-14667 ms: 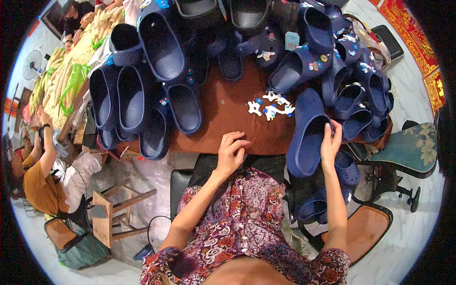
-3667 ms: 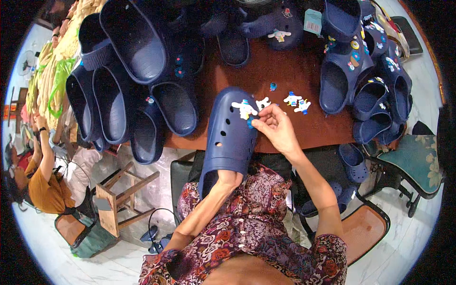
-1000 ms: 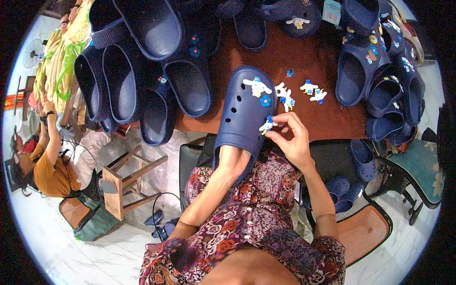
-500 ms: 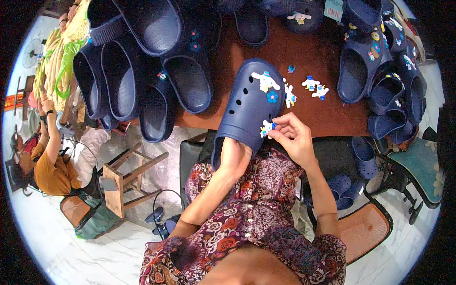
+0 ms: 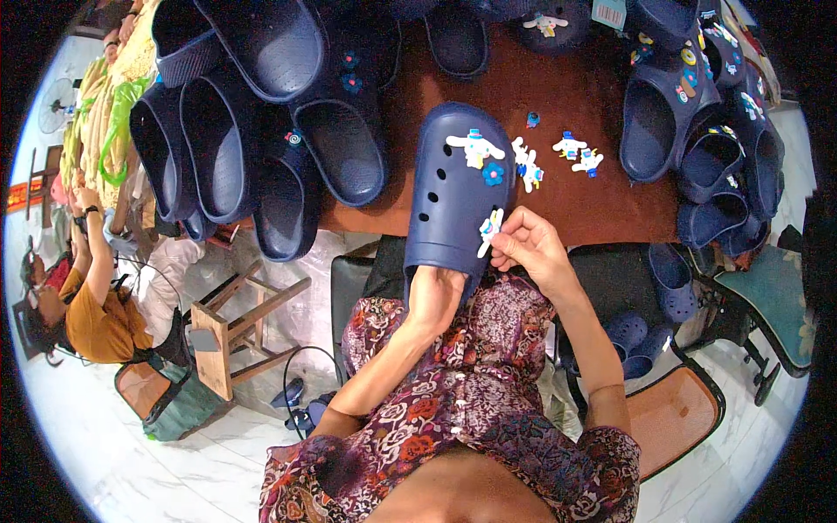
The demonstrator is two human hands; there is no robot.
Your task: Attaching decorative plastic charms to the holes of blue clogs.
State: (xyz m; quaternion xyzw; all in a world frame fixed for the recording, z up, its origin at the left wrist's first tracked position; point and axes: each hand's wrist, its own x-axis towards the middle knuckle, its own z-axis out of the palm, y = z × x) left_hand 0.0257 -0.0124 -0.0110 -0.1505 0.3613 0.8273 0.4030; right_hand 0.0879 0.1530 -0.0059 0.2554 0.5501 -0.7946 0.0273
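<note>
Fingers (image 5: 501, 247) pressing white charm (image 5: 489, 231) lower on navy clog (image 5: 455, 196), clog raised

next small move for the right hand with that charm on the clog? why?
Probably press it in. The right hand pinches a white charm against the perforated top of the navy clog, which the left hand steadies from the heel; two charms already sit further up.

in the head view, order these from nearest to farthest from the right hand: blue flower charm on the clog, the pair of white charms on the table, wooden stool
1. blue flower charm, on the clog's top, just above the right hand.
2. pair of white charms, on the brown table, up and to the right.
3. wooden stool, on the floor, far to the left.
</note>
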